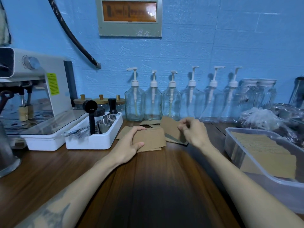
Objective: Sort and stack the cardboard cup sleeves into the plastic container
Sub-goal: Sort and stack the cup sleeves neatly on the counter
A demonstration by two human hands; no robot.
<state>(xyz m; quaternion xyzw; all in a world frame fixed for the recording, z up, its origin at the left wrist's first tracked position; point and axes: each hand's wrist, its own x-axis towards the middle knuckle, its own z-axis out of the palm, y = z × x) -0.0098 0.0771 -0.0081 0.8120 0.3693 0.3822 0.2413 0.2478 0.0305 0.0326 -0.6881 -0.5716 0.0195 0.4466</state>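
Cardboard cup sleeves [148, 139] lie flattened in a small stack on the desk [148, 186], directly under the left hand [130, 143]. The left hand rests on the stack's left end, fingers curved over the far edge and thumb laid along the near edge, so it grips the stack from the side. The stack's long axis runs left to right, extending from the left hand toward the right hand [191, 131]; the shorter edges face the two hands. The right hand hovers just beyond the stack's right end, above more loose sleeves [171, 127] that lie fanned at differing angles behind and beside it. Its fingers are curled inward and blurred; whether they pinch a sleeve cannot be determined. The plastic container [269, 178] sits well to the right of the right hand, apart from both hands, and already holds a long row of sleeves [263, 148] packed on edge. The right hand is the nearer of the two to the container. Judged from this layout, the stack must travel rightward past the right hand, and its long axis will probably need turning to match the packed row before insertion. Loose sleeves remain unsorted, so the task appears partly complete.
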